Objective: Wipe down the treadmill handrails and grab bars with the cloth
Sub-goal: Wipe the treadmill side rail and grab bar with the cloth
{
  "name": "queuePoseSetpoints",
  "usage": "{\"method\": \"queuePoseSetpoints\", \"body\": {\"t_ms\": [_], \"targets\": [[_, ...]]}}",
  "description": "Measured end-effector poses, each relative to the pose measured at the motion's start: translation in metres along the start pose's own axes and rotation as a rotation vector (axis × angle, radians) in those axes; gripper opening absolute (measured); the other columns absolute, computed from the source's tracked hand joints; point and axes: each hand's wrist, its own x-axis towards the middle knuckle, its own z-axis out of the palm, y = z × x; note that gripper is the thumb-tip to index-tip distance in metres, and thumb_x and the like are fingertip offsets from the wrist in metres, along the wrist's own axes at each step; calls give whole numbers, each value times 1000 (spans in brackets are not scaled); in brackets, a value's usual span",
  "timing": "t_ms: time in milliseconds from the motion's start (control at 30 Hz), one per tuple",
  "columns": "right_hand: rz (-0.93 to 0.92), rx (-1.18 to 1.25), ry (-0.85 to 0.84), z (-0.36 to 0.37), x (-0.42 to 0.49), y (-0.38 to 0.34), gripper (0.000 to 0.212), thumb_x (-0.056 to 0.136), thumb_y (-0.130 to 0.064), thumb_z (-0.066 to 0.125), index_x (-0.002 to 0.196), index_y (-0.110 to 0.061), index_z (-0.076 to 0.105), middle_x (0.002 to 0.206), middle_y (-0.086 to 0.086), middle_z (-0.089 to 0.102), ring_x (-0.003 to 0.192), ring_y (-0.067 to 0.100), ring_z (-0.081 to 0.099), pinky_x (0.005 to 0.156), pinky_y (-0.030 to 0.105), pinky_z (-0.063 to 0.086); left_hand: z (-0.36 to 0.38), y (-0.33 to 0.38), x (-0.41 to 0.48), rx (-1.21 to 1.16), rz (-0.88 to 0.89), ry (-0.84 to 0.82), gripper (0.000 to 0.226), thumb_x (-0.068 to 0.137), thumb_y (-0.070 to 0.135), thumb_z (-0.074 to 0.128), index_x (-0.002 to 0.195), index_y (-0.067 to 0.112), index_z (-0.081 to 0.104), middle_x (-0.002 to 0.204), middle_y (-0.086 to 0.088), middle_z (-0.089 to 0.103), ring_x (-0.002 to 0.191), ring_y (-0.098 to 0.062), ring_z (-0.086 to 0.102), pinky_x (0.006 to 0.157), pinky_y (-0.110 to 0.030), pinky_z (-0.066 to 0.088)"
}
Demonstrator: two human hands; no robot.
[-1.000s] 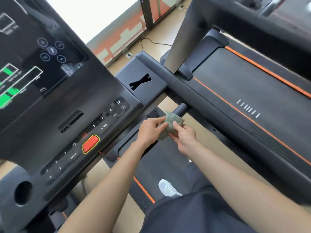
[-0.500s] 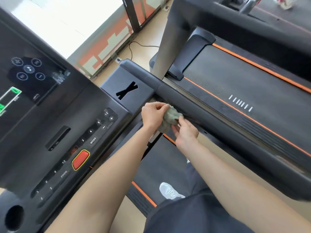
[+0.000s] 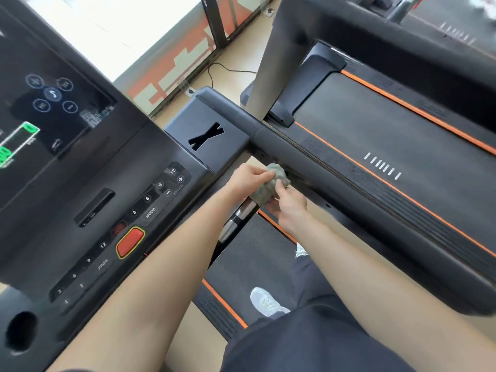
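A crumpled grey-green cloth is held between both hands just below the long dark right handrail of the treadmill. My left hand pinches the cloth's upper left side. My right hand grips its lower right side with curled fingers. A short grab bar with silver sensor sections juts out from under the console, partly hidden by my left wrist. Its tip is covered by the cloth and hands.
The black console with its red stop button and number keys fills the left. A second treadmill belt with orange stripes lies to the right. My white shoe stands on the belt below. A cup hole sits bottom left.
Both hands lifted the cloth off the grab bar end toward the handrail, bunching it up. The camera view swung left and closer, and the silver grab bar now shows beneath my left wrist.
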Motion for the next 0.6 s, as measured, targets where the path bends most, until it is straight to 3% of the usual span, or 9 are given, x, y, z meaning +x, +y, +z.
{"method": "queuePoseSetpoints", "body": {"t_ms": [100,200,300,400,500,600], "targets": [[18,-20,-23,0,-6,15,26,100,-24,62,116,-6,71,109,12,75,96,25,74,88,41,60,-5,-20,-13,95,-13,5,49,84,65,65,91,20,80,77,-2,72,70,-18,61,71,-36,53],[47,-65,-66,1,-18,32,24,100,-24,62,114,-7,71,106,12,76,93,26,75,86,39,60,-13,-41,-34,100,-18,-2,58,76,74,61,93,22,80,77,-7,72,65,-11,53,66,-38,51],[86,-133,-116,4,-40,53,18,100,-21,63,110,-9,70,100,10,75,81,20,74,68,28,59,-25,-60,-61,110,-10,7,41,88,55,68,85,17,80,62,2,53,52,-9,39,56,-30,36],[134,-164,-201,6,-60,81,23,100,-18,62,118,-5,67,103,13,75,81,20,74,65,26,58,-38,-89,-93,122,7,24,35,93,41,70,62,26,73,53,10,42,48,-6,30,52,-28,30],[169,-214,-258,10,-75,110,23,99,-15,62,120,-4,67,106,13,75,91,23,74,71,28,58,-46,-120,-125,146,6,36,25,93,39,70,74,26,76,50,10,46,47,-4,35,53,-27,32],[195,-283,-309,14,-90,134,24,99,-13,62,120,-1,66,108,16,75,94,25,74,69,28,59,-50,-148,-153,230,-12,93,28,86,53,67,90,29,81,72,6,68,68,-10,60,66,-34,48]]}}
